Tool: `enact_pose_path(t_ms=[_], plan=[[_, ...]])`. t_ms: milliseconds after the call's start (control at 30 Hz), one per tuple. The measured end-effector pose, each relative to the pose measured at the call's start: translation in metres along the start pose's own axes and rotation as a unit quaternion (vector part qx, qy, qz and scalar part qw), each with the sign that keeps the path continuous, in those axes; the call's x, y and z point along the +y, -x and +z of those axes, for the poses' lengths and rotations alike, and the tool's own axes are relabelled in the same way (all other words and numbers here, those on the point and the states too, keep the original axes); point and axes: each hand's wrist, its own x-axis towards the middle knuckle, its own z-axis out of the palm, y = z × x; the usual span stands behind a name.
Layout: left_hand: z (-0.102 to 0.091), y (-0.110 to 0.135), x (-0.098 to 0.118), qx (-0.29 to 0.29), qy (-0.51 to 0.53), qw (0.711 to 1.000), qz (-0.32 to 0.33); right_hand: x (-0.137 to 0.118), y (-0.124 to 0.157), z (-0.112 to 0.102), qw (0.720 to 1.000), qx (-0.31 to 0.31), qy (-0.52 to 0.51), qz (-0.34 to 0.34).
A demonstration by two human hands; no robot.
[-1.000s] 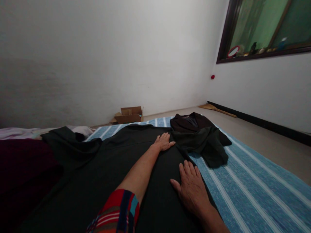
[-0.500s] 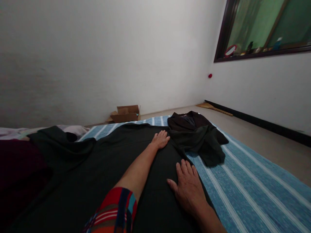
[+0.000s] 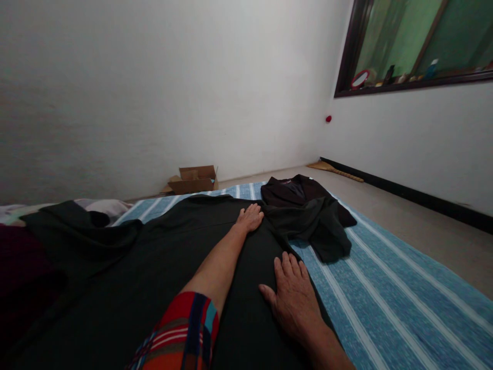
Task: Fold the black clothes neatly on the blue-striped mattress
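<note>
A dark green long-sleeved garment [image 3: 181, 246] lies spread out in front of me, one sleeve stretched to the right and the other bunched at the left. My left hand [image 3: 250, 217] rests flat on its upper right part, near where the right sleeve joins, fingers extended. Closer to me, my right hand [image 3: 295, 293] lies flat along the garment's right edge, thumb spread away from the fingers. Neither hand grips the cloth. The right sleeve [image 3: 323, 226] partly covers a folded dark brown garment [image 3: 296, 187] at the far right.
Beneath the clothes is a blue bedspread with white stripes [image 3: 385, 288]. Dark maroon cloth [image 3: 23, 277] lies at the left. Beyond the bed's far edge stand an open cardboard box [image 3: 196, 180] and, on the floor, a straw broom [image 3: 335, 169]. A window [image 3: 416, 41] is at upper right.
Both hands keep the same flat pose on the garment. The whole scene sits slightly further left in the picture, as my view has turned a little to the right.
</note>
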Motion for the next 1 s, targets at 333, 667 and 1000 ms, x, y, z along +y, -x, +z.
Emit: enact_pose_path(t_ms=[333, 667, 1000], plan=[[0.005, -0.005, 0.001, 0.029, -0.013, 0.999, -0.017, -0.001, 0.001, 0.000, 1.000, 0.001, 0.003, 0.000], [0.006, 0.001, 0.009, 0.083, -0.025, 0.990, -0.113, 0.000, 0.000, 0.000, 1.000, 0.005, -0.014, 0.000], [0.003, 0.012, 0.015, 0.060, -0.020, 0.991, -0.120, -0.001, 0.001, -0.002, 1.000, 0.007, -0.014, 0.000]])
